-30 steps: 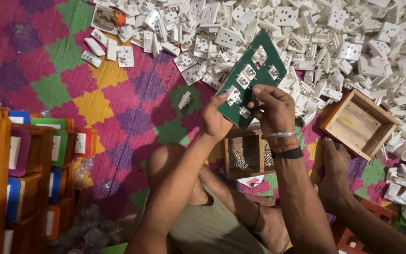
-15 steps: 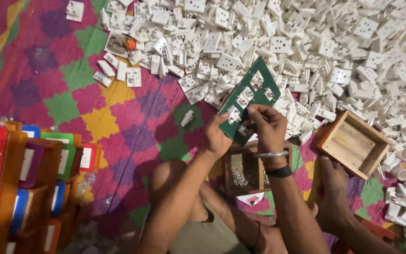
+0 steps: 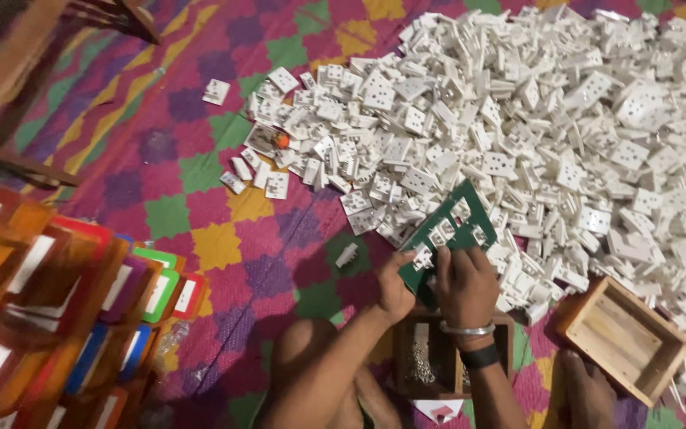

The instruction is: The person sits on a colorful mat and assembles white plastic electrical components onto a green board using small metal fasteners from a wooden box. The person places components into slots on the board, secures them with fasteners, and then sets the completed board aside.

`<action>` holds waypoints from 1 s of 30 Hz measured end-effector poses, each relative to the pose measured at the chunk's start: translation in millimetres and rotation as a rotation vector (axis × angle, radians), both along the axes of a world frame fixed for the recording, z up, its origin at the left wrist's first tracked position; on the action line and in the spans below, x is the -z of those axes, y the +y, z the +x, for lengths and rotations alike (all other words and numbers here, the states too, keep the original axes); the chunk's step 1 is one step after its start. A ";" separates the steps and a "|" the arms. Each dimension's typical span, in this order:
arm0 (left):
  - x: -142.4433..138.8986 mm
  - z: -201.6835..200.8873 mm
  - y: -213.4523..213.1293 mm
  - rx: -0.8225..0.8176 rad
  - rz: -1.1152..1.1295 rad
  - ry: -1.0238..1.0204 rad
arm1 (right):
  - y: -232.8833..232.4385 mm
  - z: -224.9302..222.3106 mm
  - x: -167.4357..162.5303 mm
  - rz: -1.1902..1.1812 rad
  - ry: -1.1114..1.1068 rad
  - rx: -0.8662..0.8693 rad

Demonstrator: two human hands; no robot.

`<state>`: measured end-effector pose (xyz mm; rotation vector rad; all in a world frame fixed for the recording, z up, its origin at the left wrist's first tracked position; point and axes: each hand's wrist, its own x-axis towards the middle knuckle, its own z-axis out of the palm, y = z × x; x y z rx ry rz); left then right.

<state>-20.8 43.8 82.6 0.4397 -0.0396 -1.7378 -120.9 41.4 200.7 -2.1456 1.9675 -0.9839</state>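
Floor: patterned mat (image 3: 224,238) of purple, green and yellow squares, heaped with white socket parts (image 3: 549,135).
Left hand (image 3: 395,286): closed on the lower edge of a green plate (image 3: 448,238) fitted with white sockets.
Right hand (image 3: 465,282): fingers curled over the plate; what they pinch is unclear.
Nearby: small wooden box (image 3: 627,338), possibly empty; colourful frames (image 3: 121,294) stacked at left.
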 end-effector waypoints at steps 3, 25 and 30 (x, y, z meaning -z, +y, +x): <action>-7.0 4.1 1.2 0.016 0.027 0.009 | 4.9 0.9 3.5 -0.008 -0.223 -0.017; 18.1 0.0 2.4 0.125 0.016 0.117 | -0.3 3.9 18.2 -0.033 0.048 -0.090; 39.3 -1.0 7.6 -0.456 -0.565 -1.281 | 9.1 8.8 15.8 -0.056 0.030 -0.166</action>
